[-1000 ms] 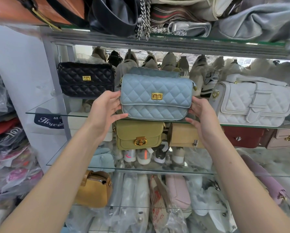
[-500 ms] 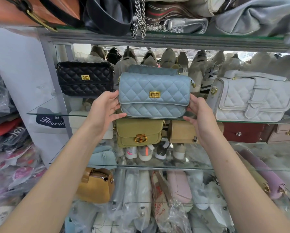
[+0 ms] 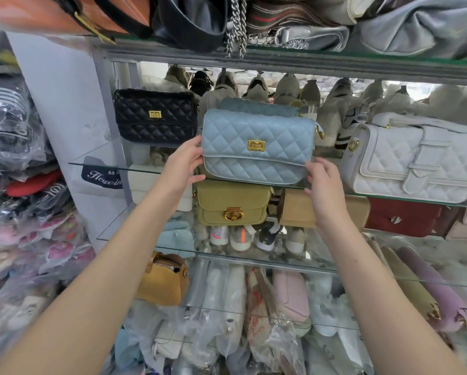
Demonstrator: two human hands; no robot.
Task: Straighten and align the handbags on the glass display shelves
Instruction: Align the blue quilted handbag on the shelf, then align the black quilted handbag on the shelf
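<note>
The light blue quilted handbag (image 3: 258, 147) stands upright on the middle glass shelf (image 3: 99, 156), about midway along it. Its long axis runs left to right, roughly in line with the shelf's front edge. The flap and gold clasp face outward toward the person.

The left hand (image 3: 182, 165) grasps the bag's left end, with the thumb along the side edge and the fingers (image 3: 200, 180) curled in at the lower left corner. The right hand (image 3: 323, 185) sits at the lower right corner with its fingers bent against the bag. I cannot tell whether they clamp it or only press on it.

A second blue bag (image 3: 259, 106) stands directly behind the first, and only its top shows. A black quilted bag (image 3: 155, 116) stands to the left on the same shelf, set further back, its clasp also facing out. A white quilted bag (image 3: 413, 155) sits to the right, apart from the blue one.

On the shelf below, an olive green bag (image 3: 232, 203) stands just under the blue bag. A tan bag (image 3: 297, 209) and a red bag (image 3: 403, 216) stand to its right.
</note>
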